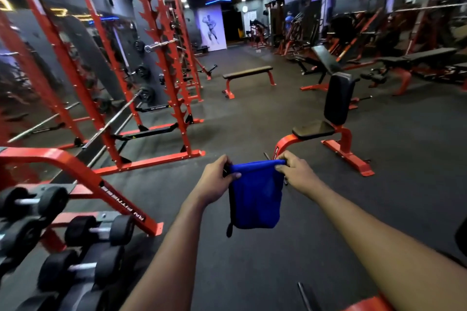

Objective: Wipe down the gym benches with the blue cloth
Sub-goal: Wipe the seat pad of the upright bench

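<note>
The only view comes from a wide-angle camera worn on the person's head. It looks forward and down along the gym floor (252,121). Both forearms enter from the bottom edge, so the left hand (217,179) and right hand (295,171), pinching the blue cloth (255,197), sit closest to the lens at lower centre. The dumbbells (98,232) crowd the lower left corner. The padded seat (337,98) stands just beyond the hands, the flat bench (249,72) farther off, and the poster (211,29) far back. The red racks (101,63) lean and bow towards the left edge.
</note>
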A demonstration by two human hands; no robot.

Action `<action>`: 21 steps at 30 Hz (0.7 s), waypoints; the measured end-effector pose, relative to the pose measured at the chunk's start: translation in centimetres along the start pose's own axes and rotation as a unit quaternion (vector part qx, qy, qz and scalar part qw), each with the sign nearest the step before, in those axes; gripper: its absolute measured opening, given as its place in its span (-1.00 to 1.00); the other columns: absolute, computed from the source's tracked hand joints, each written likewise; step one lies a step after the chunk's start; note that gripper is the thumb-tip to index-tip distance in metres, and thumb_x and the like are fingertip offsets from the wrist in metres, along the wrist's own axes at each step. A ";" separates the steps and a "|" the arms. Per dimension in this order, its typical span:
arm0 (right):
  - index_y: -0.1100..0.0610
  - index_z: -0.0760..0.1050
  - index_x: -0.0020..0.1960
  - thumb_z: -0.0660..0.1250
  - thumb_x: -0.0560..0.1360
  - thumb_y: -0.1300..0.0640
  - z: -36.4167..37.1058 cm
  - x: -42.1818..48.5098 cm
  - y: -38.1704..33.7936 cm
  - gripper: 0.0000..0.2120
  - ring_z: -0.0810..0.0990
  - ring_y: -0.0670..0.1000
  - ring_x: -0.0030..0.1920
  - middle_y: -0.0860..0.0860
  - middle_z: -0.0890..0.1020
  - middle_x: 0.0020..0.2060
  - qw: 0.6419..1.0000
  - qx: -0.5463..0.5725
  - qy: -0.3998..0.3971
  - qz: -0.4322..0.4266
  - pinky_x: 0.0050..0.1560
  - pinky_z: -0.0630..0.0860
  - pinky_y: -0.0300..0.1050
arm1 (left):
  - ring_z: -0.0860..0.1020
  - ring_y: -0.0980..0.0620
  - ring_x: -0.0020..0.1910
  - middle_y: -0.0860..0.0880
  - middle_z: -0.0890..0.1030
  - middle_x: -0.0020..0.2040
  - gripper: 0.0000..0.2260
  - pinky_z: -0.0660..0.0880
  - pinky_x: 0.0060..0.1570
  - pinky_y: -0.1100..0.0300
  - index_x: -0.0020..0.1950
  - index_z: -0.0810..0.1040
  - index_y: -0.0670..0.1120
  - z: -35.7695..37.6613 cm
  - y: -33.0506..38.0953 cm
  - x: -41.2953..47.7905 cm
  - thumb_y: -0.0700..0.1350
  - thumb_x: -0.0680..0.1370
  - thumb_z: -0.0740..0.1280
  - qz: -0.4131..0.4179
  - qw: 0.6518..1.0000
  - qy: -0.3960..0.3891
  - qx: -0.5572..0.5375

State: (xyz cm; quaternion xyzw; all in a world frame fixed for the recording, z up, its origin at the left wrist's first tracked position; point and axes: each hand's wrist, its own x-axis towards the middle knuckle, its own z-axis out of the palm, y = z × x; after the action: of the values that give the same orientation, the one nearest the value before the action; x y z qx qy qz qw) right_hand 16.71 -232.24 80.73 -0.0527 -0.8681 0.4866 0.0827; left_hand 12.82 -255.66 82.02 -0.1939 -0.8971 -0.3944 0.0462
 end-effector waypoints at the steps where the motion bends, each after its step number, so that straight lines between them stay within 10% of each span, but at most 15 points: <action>1: 0.12 0.46 -0.05 0.26 0.57 0.18 0.1 2.0 0.5 -0.96 0.52 0.00 -0.19 0.10 0.61 -0.15 1.000 0.003 0.010 0.004 -0.16 0.47 -0.04 | 0.56 -0.08 -0.20 0.01 0.54 -0.22 -0.80 0.58 -0.14 -0.15 -0.12 0.41 -0.01 0.4 -0.7 2.1 -0.14 0.51 0.45 0.004 1.000 -0.005 -0.004; 12: 0.14 0.50 0.11 0.34 0.59 0.17 -2.8 27.9 5.3 -0.88 0.62 -0.06 -0.06 0.03 0.65 -0.02 0.984 0.161 -0.002 0.077 -0.20 0.49 -0.27 | 0.49 -0.01 -0.28 -0.11 0.49 -0.19 -0.87 0.60 -0.40 0.11 -0.06 0.35 -0.16 6.2 -3.4 29.8 -0.19 0.62 0.29 -0.014 0.996 -0.029 -0.084; 21: 0.10 0.55 0.25 0.40 0.55 0.13 -5.2 49.3 11.6 -0.72 0.63 -0.14 0.04 -0.03 0.67 0.09 0.981 0.165 -0.013 0.098 -0.17 0.50 -0.32 | 0.46 0.03 -0.30 -0.09 0.47 -0.22 -0.86 0.63 -0.29 -0.12 -0.06 0.34 -0.12 12.7 -7.5 53.9 -0.16 0.61 0.30 0.012 0.991 -0.060 -0.118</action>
State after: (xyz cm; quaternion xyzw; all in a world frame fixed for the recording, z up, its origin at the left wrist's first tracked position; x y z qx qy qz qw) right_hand -30.48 -213.37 78.00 -0.1168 -0.7677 0.6293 0.0312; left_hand -38.79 -234.26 80.93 -0.2317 -0.8428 -0.4851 -0.0259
